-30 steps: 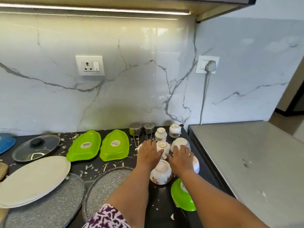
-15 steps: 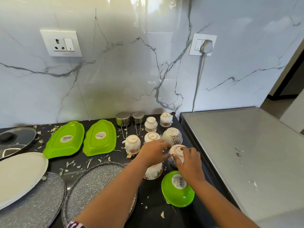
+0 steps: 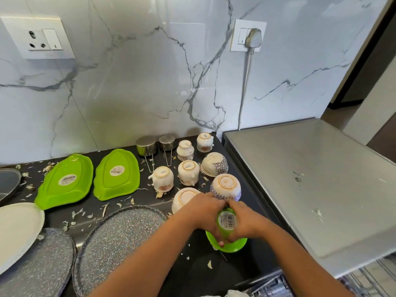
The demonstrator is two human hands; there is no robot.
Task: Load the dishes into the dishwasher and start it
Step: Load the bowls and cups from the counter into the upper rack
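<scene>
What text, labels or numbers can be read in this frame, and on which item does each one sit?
Nothing reads with certainty.
Green plastic bowl, gripped upside down by the left hand and right hand: sticker with barcode; digits and print too small.
Two green leaf-shaped trays: oval stickers, blurred.
White ceramic cups, upside down: dark base stamps, illegible.
</scene>
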